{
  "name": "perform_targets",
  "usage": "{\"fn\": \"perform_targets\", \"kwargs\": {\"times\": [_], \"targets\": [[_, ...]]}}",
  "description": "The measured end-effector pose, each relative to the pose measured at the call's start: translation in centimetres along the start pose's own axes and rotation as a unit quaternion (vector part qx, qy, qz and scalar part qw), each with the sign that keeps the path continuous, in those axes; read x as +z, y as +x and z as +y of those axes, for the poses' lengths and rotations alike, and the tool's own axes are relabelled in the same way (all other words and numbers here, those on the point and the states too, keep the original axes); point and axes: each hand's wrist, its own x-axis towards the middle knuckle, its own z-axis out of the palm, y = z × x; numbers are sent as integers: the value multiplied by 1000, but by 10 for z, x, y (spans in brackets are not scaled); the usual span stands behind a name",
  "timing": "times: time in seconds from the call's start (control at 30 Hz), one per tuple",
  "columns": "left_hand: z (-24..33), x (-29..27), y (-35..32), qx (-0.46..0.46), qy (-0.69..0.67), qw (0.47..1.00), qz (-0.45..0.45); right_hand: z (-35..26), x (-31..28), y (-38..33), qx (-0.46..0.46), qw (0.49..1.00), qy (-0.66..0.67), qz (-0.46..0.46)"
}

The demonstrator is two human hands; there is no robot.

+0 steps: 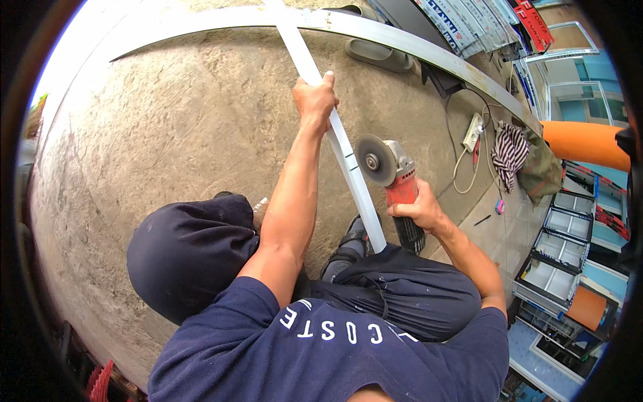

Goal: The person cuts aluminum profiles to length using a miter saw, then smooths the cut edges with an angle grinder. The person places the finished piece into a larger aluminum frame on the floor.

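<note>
My left hand (pixel 316 102) is closed around a long white metal profile (pixel 358 181), which slants from the top of the view down to my bent right leg. Two short dark marks cross the profile below that hand. My right hand (pixel 420 206) grips a red and black angle grinder (pixel 402 191) by its body. The grinder's round cutting disc (pixel 376 160) stands just right of the marks, apart from the profile as far as I can see. Whether the disc is spinning I cannot tell. Beyond my left hand, the profile lies across a wide pale metal bar (pixel 221 20).
A grey shoe (pixel 380 55) lies by the bar. On the right are a white power strip (pixel 473 132) with cables, a striped cloth (pixel 510 153), a pink tape measure (pixel 499 206) and a dark pen (pixel 482 219). A compartmented organizer (pixel 561 244) stands at the far right.
</note>
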Motion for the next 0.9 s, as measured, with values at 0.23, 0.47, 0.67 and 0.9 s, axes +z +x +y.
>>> {"fn": "perform_targets", "kwargs": {"times": [0.23, 0.47, 0.67, 0.9], "targets": [[-1, 4, -3, -2, 16, 1000, 9, -2, 5, -2, 22, 1000, -1, -22], [-1, 0, 1, 4, 5, 1000, -13, -6, 9, -7, 7, 1000, 7, -15], [-1, -2, 2, -2, 36, 999, -8, -9, 10, -7, 6, 1000, -3, -20], [0, -4, 0, -3, 58, 998, -11, -4, 13, -7, 27, 999, 7, -26]]}}
